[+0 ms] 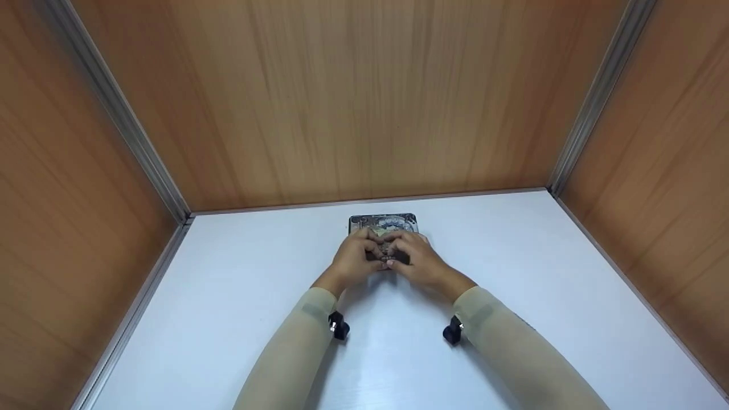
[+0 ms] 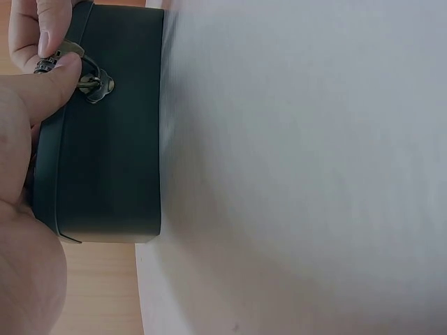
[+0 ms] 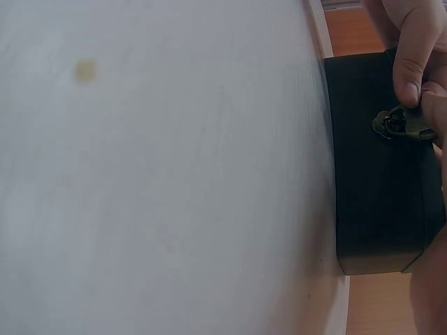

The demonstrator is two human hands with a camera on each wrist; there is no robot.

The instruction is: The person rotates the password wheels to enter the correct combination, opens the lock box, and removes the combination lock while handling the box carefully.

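Observation:
A small dark box [image 1: 383,222] with a patterned lid stands on the white table [image 1: 239,296] near the back wall. Both hands meet at its front. My left hand [image 1: 364,253] and right hand [image 1: 404,250] have their fingers curled over the front edge. In the left wrist view the box's dark side [image 2: 112,160] carries a small brass clasp [image 2: 94,84]; my left hand [image 2: 59,59] pinches the clasp's loose piece between thumb and finger. In the right wrist view the same brass clasp [image 3: 398,124] on the box [image 3: 377,174] is pinched by my right hand [image 3: 422,105].
Wood-grain walls [image 1: 364,102] close in the table at the back and both sides, with metal strips [image 1: 131,136] in the corners. A faint yellowish spot [image 3: 85,70] marks the table surface. Black wrist cameras [image 1: 339,327] sit on both sleeves.

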